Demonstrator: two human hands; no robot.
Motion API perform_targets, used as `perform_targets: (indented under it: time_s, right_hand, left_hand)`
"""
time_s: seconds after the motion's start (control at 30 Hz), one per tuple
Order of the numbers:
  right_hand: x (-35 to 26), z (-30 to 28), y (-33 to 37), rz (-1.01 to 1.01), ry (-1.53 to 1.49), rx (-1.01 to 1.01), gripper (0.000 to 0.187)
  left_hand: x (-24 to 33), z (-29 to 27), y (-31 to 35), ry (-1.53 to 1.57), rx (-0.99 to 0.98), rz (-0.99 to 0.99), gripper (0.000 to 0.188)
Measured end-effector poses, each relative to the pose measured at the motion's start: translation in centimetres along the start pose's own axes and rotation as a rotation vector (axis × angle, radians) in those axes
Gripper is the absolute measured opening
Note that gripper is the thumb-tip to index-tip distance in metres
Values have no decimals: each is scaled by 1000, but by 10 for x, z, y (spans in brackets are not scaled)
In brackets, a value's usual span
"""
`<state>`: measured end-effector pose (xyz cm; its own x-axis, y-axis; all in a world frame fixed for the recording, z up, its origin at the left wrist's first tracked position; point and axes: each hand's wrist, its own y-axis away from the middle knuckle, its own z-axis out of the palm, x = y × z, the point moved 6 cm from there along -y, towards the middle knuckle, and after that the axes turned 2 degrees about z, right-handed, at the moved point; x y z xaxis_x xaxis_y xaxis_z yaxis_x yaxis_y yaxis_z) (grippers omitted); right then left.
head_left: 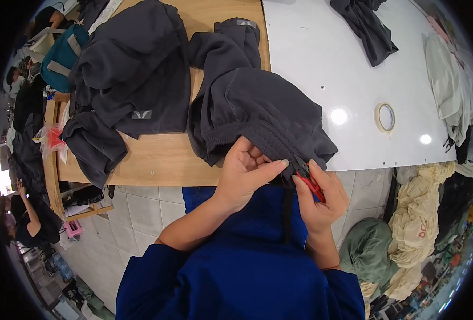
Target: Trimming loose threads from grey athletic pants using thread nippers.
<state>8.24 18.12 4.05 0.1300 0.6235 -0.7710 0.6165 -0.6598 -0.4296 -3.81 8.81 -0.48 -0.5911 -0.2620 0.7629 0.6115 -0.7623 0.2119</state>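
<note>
Dark grey trousers (263,101) lie bunched at the table's near edge, with their gathered elastic waistband toward me. My left hand (244,176) pinches this waistband between thumb and curled fingers. Red-handled thread snips (312,186) sit in my right hand (324,200), closed around the handles. Their dark blades point up and left against the waistband, close to my left thumb tip. Whether the blades are apart is too small to tell. A dark cord or strap (287,213) hangs below the waistband in front of my blue shirt.
A pile of dark grey garments (135,69) covers the left of the wooden table (162,160). On the white tabletop (300,48) are a tape roll (385,117) and another dark garment (367,32). Cream cloth bundles (417,218) and a green sack (367,250) stand at right. People sit far left.
</note>
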Motion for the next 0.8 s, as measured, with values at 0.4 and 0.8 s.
perform_targets:
  time_s: [0.4, 0.8]
  right_hand:
    - [1, -1, 1, -24, -21, 2, 36]
    - [17, 1, 13, 95, -154, 27, 46]
  left_hand:
    - [-1, -2, 0, 46, -14, 10, 45]
    - [-4, -6, 1, 240, -10, -99, 26]
